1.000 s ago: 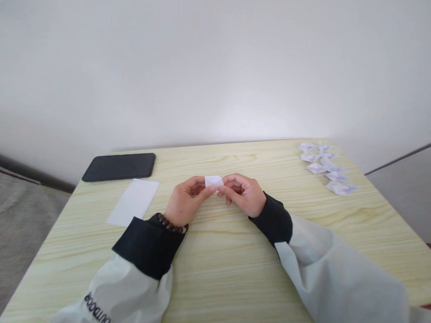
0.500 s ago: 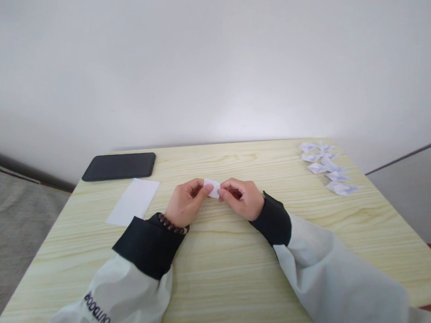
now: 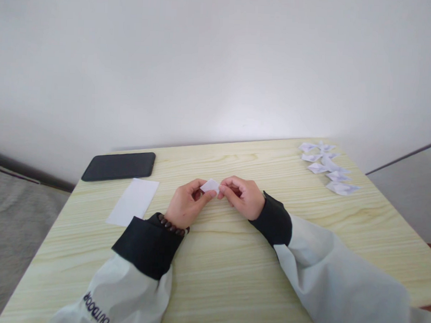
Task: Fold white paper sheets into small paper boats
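- See the paper [image 3: 210, 185], small, white and folded, between left hand [image 3: 184, 205] and right hand [image 3: 244, 197], over the table [image 3: 209, 286]; cannot tell if touching it.
- Pinched by the left hand between thumb and fingers, at left side and near edge; nipped by the right hand at the right corner, with fingertips close together.
- Probably very light, thin but a little stiff from the folds; not much slippery, yet easy to crease or tear.
- Better to take hold by the edges or corners, with fingertips, and to press gently.
- Compared with half a second ago: turned to show a peak on the far side, instead of a slanted band, with left thumb lower, along the near edge.
- Unmoved since then: sheet [image 3: 135, 203], phone [image 3: 119, 167] and folded shapes [image 3: 340, 188].
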{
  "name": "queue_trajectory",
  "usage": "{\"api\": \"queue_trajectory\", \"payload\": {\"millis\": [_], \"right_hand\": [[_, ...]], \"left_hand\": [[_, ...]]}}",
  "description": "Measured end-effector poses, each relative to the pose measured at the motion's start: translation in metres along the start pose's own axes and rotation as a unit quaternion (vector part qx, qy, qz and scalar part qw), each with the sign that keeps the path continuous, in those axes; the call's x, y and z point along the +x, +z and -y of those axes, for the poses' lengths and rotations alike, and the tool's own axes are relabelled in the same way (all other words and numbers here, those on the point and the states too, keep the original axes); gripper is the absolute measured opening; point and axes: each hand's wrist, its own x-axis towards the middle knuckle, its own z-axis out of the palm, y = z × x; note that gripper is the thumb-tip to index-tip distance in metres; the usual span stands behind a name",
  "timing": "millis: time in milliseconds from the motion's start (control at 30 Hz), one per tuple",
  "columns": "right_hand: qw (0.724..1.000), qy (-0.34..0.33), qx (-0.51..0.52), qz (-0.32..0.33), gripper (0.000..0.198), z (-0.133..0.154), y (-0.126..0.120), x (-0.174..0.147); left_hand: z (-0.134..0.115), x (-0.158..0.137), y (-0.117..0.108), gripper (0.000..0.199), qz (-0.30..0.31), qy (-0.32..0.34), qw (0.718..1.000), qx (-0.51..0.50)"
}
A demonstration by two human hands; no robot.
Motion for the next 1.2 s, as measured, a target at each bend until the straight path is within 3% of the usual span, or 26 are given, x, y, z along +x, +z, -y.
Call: {"api": "queue_trajectory", "payload": {"millis": [367,500,700,933,1067,1200], "right_hand": [[0.996,-0.017,-0.075,-0.041,0.011,0.005,0.001,-0.001],[0.995,-0.015,-0.074,-0.065,0.017,0.005,0.000,0.000],[0.997,0.011,-0.042,-0.062,0.019,0.001,-0.001,0.001],[0.999,0.015,-0.010,-0.033,0.026,0.003,-0.005,-0.002],[0.999,0.001,0.001,-0.035,0.023,0.002,-0.004,-0.001],[0.998,-0.016,-0.002,-0.059,0.020,0.002,-0.001,-0.001]], "left_hand": [[-0.001,0.002,0.002,0.026,-0.042,0.018,0.997,-0.060],[0.000,0.001,0.002,0.028,-0.037,0.008,0.999,-0.024],[0.006,0.001,0.001,0.028,-0.083,-0.012,0.996,-0.043],[0.001,0.001,0.000,0.030,-0.047,0.000,0.997,-0.066],[-0.004,0.000,0.000,0.034,0.001,0.001,0.999,-0.043],[-0.005,-0.001,-0.001,0.031,0.000,-0.004,1.000,-0.025]]}}
